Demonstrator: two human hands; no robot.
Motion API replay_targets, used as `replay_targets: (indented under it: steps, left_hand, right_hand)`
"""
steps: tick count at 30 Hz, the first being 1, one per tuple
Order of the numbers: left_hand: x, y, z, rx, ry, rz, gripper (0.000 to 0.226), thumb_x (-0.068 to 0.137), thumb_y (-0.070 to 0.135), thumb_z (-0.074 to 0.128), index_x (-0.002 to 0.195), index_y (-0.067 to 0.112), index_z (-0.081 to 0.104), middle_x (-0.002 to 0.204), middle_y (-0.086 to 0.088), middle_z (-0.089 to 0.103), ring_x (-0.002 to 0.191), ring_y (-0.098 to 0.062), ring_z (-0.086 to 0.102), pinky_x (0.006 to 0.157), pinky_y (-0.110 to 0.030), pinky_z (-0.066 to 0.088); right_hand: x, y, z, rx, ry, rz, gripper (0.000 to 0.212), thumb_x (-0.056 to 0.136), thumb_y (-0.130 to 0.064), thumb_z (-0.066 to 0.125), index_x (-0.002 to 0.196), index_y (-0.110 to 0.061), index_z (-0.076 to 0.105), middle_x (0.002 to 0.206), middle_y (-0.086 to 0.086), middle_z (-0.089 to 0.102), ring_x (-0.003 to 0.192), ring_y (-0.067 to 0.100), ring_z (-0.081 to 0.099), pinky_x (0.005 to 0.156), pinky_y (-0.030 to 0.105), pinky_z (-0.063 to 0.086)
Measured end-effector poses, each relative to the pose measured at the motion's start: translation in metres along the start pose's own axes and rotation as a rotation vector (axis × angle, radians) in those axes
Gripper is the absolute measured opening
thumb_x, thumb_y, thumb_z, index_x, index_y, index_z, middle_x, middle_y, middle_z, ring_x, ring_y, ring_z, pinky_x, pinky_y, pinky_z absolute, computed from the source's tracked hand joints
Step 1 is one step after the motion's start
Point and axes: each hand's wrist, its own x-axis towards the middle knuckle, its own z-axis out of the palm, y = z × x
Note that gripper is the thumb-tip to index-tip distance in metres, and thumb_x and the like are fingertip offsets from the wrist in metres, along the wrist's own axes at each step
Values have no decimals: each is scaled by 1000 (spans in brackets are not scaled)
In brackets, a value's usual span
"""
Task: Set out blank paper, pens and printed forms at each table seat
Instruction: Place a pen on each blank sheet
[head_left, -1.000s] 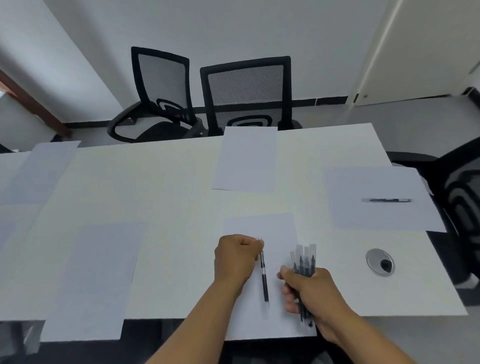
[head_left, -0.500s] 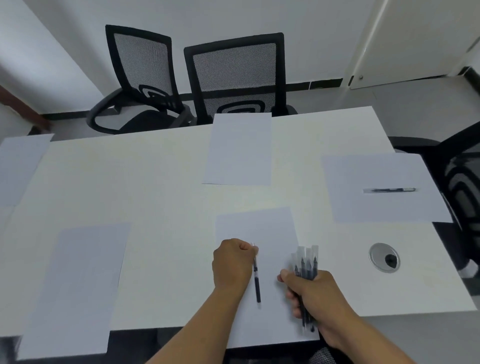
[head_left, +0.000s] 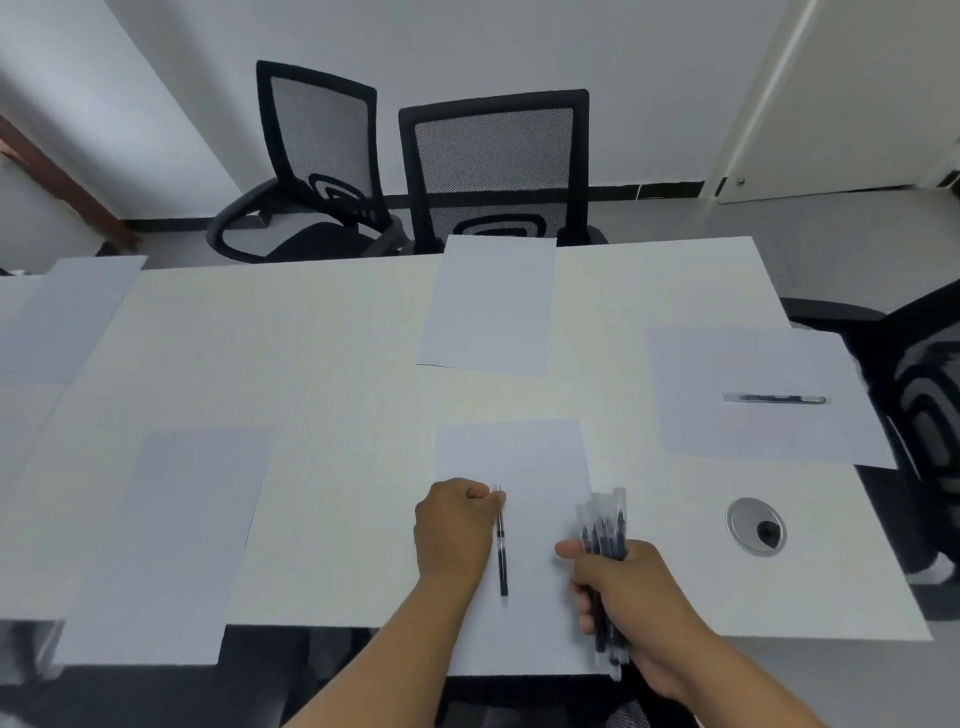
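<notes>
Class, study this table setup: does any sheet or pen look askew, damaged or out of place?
Nothing is damaged or spilled. The sheet at the far seat lies slightly skewed to the table edge, and the near sheet overhangs that edge. The pen on the right sheet lies straight.

**Meeting room around my table**

A white table (head_left: 322, 364) with a round cable port (head_left: 756, 526) stretches before me. Two black mesh chairs (head_left: 496, 171) face me across it, another chair (head_left: 924, 395) sits right. Grey-white walls, grey floor, a pale door (head_left: 852, 93).

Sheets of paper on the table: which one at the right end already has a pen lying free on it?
The sheet at the right end; its pen lies untouched.
</notes>
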Motion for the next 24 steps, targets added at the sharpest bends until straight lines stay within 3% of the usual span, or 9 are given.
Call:
replay_targets:
  steps: [4,8,12,17,21,24]
  left_hand:
    - [-19,6,-9,-24,16,-15,36,88,34,68,62,21,46,61,3,43,61,-15,35,62,-33,30]
    - [-47,14,-25,-88,76,-29,37,90,32,70,63,17,50,62,1,50,61,-15,39,63,-33,34]
    - [-75,23,-41,-134,133,-27,35,98,29,75,67,16,65,65,-10,66,61,-14,55,66,-31,46]
    - [-117,38,-68,-186,258,-36,33,97,33,76,70,24,60,69,-11,71,64,-15,55,69,-32,47]
    - [-156,43,-90,-210,365,-44,33,96,35,76,68,24,61,80,-9,76,64,-15,58,69,-32,49]
    - [-187,39,-104,-243,413,-57,39,96,35,74,66,15,58,78,-10,74,63,-14,57,67,-33,47]
  right_hand:
    - [-10,-8,-2,-29,-32,-35,33,96,0,55,120,-14,71,67,7,58,59,23,58,69,40,57]
    - [-29,-18,0,-75,-47,-113,30,98,2,55,121,-13,68,74,11,62,62,23,67,71,36,66]
    - [-50,-28,3,-78,-88,-176,21,101,-1,65,118,-12,69,79,14,64,71,26,71,64,29,63]
    - [-84,-47,9,-141,-156,-321,10,94,-1,78,103,-1,75,67,10,64,60,23,61,57,27,56]
    - [-111,-59,17,-194,-218,-407,11,92,-5,80,98,1,73,64,12,65,56,25,60,60,36,49]
    - [-130,-59,26,-204,-273,-446,15,92,-9,82,99,-1,71,67,10,66,57,23,61,58,32,50]
